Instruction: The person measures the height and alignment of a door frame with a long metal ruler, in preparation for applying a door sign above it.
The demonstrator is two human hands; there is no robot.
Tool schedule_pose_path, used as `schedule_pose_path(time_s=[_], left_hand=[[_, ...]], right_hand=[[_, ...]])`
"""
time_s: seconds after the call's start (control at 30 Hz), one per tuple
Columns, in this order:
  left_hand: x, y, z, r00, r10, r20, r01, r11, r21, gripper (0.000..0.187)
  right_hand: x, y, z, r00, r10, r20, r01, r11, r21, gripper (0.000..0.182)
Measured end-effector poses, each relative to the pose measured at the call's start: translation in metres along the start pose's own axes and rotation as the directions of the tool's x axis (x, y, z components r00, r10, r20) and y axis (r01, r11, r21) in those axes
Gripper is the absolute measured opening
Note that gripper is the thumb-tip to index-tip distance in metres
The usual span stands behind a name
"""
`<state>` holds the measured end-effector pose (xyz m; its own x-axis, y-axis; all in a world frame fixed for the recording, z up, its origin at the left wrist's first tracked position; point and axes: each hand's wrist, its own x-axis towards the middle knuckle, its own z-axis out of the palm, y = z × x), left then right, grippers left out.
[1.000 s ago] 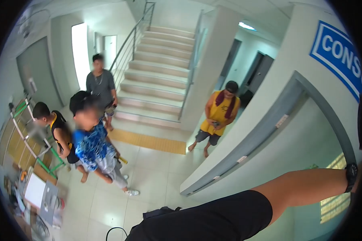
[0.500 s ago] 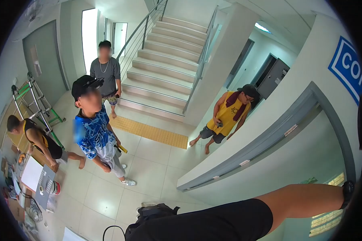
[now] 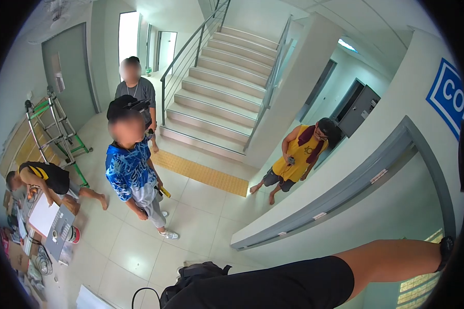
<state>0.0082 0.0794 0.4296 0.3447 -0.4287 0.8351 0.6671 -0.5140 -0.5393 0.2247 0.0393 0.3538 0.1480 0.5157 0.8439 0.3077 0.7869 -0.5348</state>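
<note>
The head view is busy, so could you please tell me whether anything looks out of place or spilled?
Loose materials, including a coil of cable, lie jumbled near a bucket toward the picture's left edge, looking untidy beside the tiled floor. No spill is discernible.

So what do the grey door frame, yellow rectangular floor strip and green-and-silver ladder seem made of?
Grey door frame: smooth, evenly coloured, likely painted; metal or wood underneath, unclear. Yellow floor strip: dull, textured surface, perhaps tile or rubber. Green-and-silver ladder: probably aluminium, from its bright rails; green parts may be painted.
</note>
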Motion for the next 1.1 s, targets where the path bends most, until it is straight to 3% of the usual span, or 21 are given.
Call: schedule_pose_path(time_s=[0.43,0.57,0.63,0.7,0.73,0.77,0.8,0.83,0.87,0.9,0.97,1.1], left_hand=[[-0.005,-0.005,-0.001,1.0,-0.013,0.018,0.013,1.0,-0.027,0.055],[0.0,-0.002,-0.002,0.997,-0.044,0.065,0.045,0.999,-0.012,0.062],[0.003,0.006,0.008,0.998,-0.045,0.046,0.052,0.985,-0.163,0.067],[-0.002,0.004,0.035,0.927,-0.376,0.019,0.327,0.78,-0.534,0.059],[0.001,0.004,0.052,0.977,-0.179,-0.118,0.16,0.975,-0.152,0.06],[0.011,0.011,0.036,0.99,-0.098,-0.098,0.087,0.99,-0.114,0.063],[0.022,0.02,0.032,0.993,-0.046,-0.106,0.045,0.999,-0.014,0.067],[0.033,0.029,0.034,0.996,-0.021,-0.09,0.018,0.999,-0.034,0.069],[0.045,0.037,0.04,0.997,0.003,-0.075,-0.006,0.999,-0.041,0.07],[0.052,0.045,0.049,0.998,0.003,-0.064,-0.007,0.998,-0.057,0.071],[0.073,0.063,0.064,0.997,0.007,-0.08,-0.018,0.99,-0.137,0.072],[0.095,0.082,0.093,0.997,0.016,-0.081,-0.019,0.999,-0.036,0.07]], right_hand=[[-0.004,-0.027,0.065,0.981,0.13,0.146,-0.14,0.988,0.065,0.043],[-0.004,-0.039,0.058,0.976,0.186,0.117,-0.19,0.982,0.022,0.042],[-0.008,-0.037,0.009,0.969,0.245,-0.036,-0.247,0.967,-0.061,0.042],[-0.022,-0.049,-0.063,0.925,0.277,-0.261,-0.323,0.934,-0.151,0.041],[0.016,0.042,-0.049,0.947,0.14,-0.288,0.057,0.812,0.581,0.031],[0.017,0.046,-0.076,0.907,0.226,-0.356,-0.092,0.93,0.357,0.033],[0.015,0.05,-0.107,0.938,0.249,-0.241,-0.24,0.968,0.068,0.032],[0.007,0.041,-0.104,0.96,0.198,-0.197,-0.172,0.975,0.139,0.032],[-0.007,0.0,-0.078,0.949,0.154,-0.276,-0.139,0.988,0.072,0.035],[-0.011,-0.006,-0.08,0.949,0.188,-0.253,-0.193,0.981,0.004,0.035],[-0.012,-0.015,-0.085,0.965,0.15,-0.216,-0.131,0.986,0.098,0.03],[-0.014,-0.03,-0.093,0.974,0.154,-0.167,-0.122,0.974,0.189,0.025]])
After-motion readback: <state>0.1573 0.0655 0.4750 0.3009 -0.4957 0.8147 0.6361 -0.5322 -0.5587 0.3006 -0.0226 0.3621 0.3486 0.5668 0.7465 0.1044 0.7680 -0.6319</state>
